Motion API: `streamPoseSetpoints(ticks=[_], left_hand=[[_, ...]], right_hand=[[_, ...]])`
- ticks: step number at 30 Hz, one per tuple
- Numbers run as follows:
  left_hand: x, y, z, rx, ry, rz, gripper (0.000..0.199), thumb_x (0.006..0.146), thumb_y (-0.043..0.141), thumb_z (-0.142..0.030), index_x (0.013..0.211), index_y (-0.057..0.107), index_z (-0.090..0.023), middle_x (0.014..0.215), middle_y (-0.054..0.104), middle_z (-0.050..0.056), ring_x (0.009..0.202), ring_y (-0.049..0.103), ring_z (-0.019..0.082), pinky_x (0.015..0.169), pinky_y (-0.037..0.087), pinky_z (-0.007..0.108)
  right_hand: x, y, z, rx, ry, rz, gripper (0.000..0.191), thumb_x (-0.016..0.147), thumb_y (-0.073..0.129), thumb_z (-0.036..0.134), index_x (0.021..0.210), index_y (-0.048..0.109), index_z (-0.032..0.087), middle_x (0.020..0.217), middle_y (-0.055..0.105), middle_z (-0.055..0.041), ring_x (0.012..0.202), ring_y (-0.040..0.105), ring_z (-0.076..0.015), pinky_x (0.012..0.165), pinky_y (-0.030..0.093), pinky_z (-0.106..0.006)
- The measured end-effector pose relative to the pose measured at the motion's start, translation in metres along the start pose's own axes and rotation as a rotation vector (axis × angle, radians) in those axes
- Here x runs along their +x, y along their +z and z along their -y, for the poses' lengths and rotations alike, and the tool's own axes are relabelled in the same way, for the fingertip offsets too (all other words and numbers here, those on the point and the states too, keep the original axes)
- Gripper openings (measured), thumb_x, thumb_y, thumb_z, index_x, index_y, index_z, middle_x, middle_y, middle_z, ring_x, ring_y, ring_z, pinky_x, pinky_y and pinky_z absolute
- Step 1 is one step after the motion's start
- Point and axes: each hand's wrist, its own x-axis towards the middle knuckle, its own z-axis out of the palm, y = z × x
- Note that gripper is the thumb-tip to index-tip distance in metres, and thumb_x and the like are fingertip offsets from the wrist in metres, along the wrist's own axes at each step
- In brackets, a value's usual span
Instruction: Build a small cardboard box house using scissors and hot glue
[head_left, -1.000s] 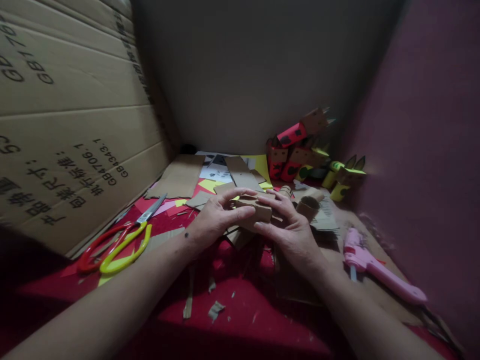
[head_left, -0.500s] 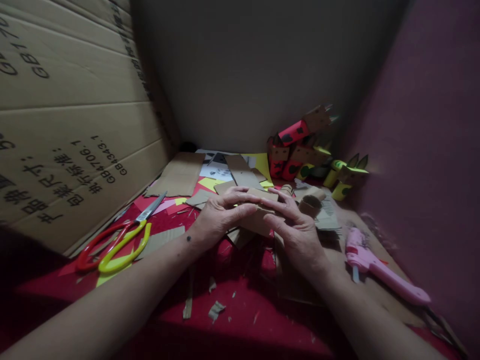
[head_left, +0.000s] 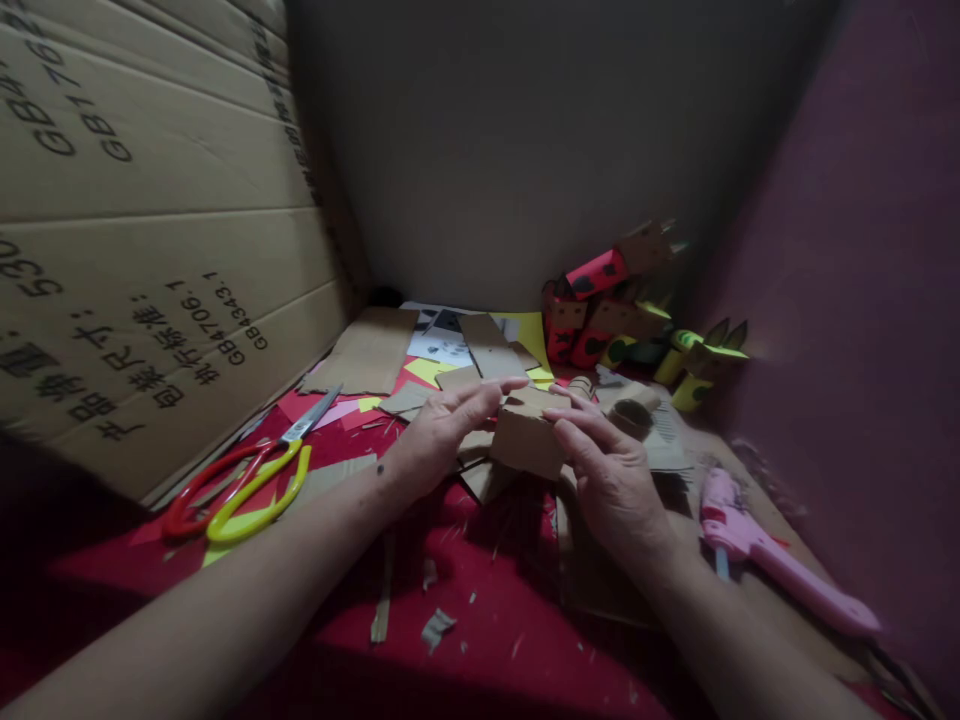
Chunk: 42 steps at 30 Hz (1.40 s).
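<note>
A small cardboard box is between my hands, its flat front face toward me. My right hand grips its right side, thumb at the front edge and fingers over the top. At its left, my left hand has its fingers stretched out just beyond the top left corner. Whether those fingertips touch the box I cannot tell. Cardboard pieces lie below and behind the box. Under my right wrist is a larger cardboard sheet.
Scissors with red and yellow handles lie at left, near a large printed carton. A pink glue gun rests at right. Painted paper-and-cardboard figures are piled at the back. Scraps litter the red cloth.
My left hand has loosened from the top of the box and drawn a little to the left, uncovering the front face. My right hand keeps its hold. The view has shifted slightly.
</note>
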Motion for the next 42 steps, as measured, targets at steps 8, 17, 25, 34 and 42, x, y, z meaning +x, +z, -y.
streamPoseSetpoints(ticks=[8, 17, 25, 34, 42], left_hand=[[0.0010, -0.0023, -0.0024, 0.283, 0.153, -0.031, 0.020, 0.083, 0.068, -0.027, 0.101, 0.076, -0.033, 0.123, 0.067, 0.000, 0.131, 0.046, 0.021, 0.106, 0.037, 0.030], [-0.0008, 0.0007, -0.0019, 0.267, 0.173, -0.043, 0.017, 0.085, 0.067, -0.028, 0.097, 0.077, -0.032, 0.124, 0.066, 0.002, 0.131, 0.046, 0.021, 0.105, 0.040, 0.032], [-0.0019, 0.0044, -0.0030, 0.250, 0.166, -0.037, 0.018, 0.084, 0.067, -0.030, 0.098, 0.078, -0.029, 0.125, 0.063, 0.006, 0.129, 0.046, 0.024, 0.104, 0.041, 0.036], [-0.0030, 0.0070, -0.0034, 0.257, 0.140, -0.048, 0.019, 0.084, 0.065, -0.029, 0.098, 0.078, -0.029, 0.123, 0.064, 0.005, 0.129, 0.046, 0.025, 0.102, 0.044, 0.036], [-0.0020, 0.0044, -0.0034, 0.280, 0.144, -0.028, 0.020, 0.087, 0.063, -0.034, 0.101, 0.077, -0.030, 0.126, 0.064, 0.006, 0.133, 0.042, 0.027, 0.104, 0.043, 0.040]], right_hand=[[-0.0004, 0.0007, 0.0013, 0.034, 0.013, 0.033, 0.012, 0.082, 0.071, 0.035, 0.093, 0.077, 0.036, 0.138, 0.057, -0.0005, 0.141, 0.035, -0.0279, 0.115, 0.025, -0.053], [-0.0040, 0.0011, 0.0082, -0.023, -0.007, 0.084, 0.018, 0.073, 0.080, 0.024, 0.088, 0.076, 0.034, 0.143, 0.048, -0.0009, 0.143, 0.031, -0.0277, 0.112, 0.033, -0.050], [-0.0034, 0.0048, 0.0070, -0.063, -0.079, 0.008, 0.015, 0.075, 0.077, 0.022, 0.083, 0.077, 0.035, 0.139, 0.055, 0.0012, 0.139, 0.037, -0.0246, 0.116, 0.026, -0.050], [-0.0040, 0.0052, 0.0050, -0.030, -0.061, -0.005, 0.010, 0.078, 0.075, 0.023, 0.079, 0.076, 0.033, 0.140, 0.054, 0.0014, 0.139, 0.037, -0.0258, 0.114, 0.026, -0.052], [-0.0033, 0.0049, 0.0070, -0.016, -0.050, 0.012, 0.013, 0.078, 0.074, 0.023, 0.083, 0.077, 0.035, 0.142, 0.053, 0.0020, 0.140, 0.036, -0.0256, 0.113, 0.029, -0.052]])
